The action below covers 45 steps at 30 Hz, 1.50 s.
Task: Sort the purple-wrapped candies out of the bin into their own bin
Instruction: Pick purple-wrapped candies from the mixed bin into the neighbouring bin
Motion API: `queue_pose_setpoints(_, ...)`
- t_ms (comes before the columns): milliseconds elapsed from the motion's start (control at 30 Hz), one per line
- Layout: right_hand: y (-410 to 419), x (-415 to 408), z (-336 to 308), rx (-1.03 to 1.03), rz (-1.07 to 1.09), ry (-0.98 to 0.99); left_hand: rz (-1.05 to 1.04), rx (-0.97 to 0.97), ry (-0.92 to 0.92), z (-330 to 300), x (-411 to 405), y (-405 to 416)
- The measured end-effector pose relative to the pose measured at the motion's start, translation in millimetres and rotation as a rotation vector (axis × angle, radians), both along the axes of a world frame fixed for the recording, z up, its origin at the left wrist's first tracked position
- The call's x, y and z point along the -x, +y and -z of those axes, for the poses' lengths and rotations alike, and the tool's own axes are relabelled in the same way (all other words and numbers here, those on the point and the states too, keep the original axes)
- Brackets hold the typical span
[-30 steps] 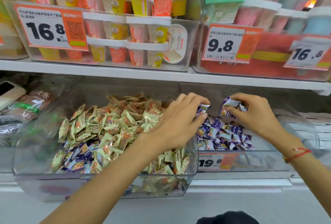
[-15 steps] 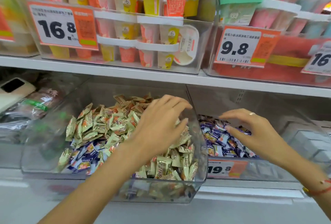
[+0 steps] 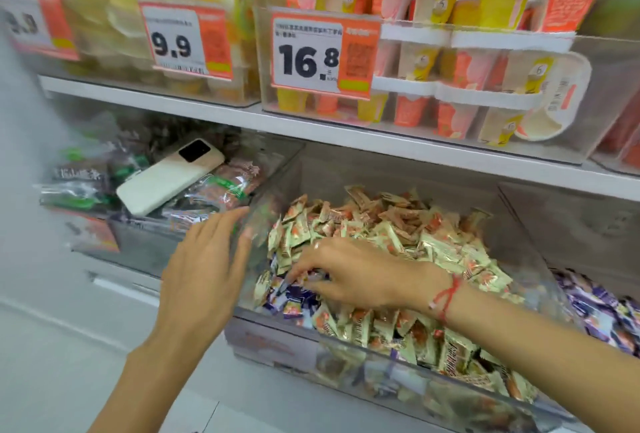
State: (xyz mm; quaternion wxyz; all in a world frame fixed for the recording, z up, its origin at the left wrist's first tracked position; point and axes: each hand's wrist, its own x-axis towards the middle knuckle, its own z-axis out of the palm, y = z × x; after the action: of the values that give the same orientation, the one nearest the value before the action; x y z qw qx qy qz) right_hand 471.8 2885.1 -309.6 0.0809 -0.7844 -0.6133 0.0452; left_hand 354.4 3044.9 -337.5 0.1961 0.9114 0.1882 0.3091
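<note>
Your right hand [image 3: 349, 275] reaches across into the lower-centre clear bin [image 3: 398, 368] of gold-wrapped candies [image 3: 391, 235], its fingertips [image 3: 294, 276] curled and pinching at the purple-wrapped candies [image 3: 294, 299] heaped in the bin's front left corner. Your left hand [image 3: 204, 269] hovers open, fingers straight, just beside the bin's left wall. More purple candies fill the neighbouring bin [image 3: 602, 314] at the right edge of the frame. In the left bin a white phone [image 3: 166, 178] lies on snack packets [image 3: 221, 186]. Above the shelf [image 3: 207, 110], cone cups [image 3: 450, 86] sit behind 9.9 and 16.8 price tags [image 3: 311, 54]. Half a second ago the right hand hung over the purple bin and the left over the gold pile; the view has since swung left.
</note>
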Motion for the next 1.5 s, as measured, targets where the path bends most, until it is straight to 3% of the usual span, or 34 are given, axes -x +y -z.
queue_pose_setpoints(167, 33, -10, 43, 0.289, -0.019, -0.222, 0.030, 0.027, -0.031, 4, 2, -2)
queue_pose_setpoints(333, 29, -8, 52, 0.289, -0.073, -0.390, 0.015, 0.009, -0.024, 5, 2, -2)
queue_pose_setpoints(533, 36, -13, 50, 0.178, -0.109, -0.288, 0.009, 0.014, -0.038, 4, 1, -5)
queue_pose_setpoints(733, 42, -11, 39, 0.270, -0.049, -0.130, 0.039, 0.043, -0.053, 6, 1, -1)
queue_pose_setpoints(1033, -25, -13, -11, -0.055, 0.127, 0.276, 0.023, 0.023, -0.058, 2, 3, -3)
queue_pose_setpoints(1300, -101, -15, -22, -0.252, 0.372, 0.087, 0.244, -0.180, -0.203, -6, -8, -37)
queue_pose_setpoints(1400, -134, -7, -33, -0.287, 0.439, -0.023, 0.341, -0.295, -0.131, -13, -27, -62)
queue_pose_setpoints(1500, -175, 2, -41, -0.423, 0.557, -0.088, 0.491, -0.230, 0.032, -23, -49, -92)
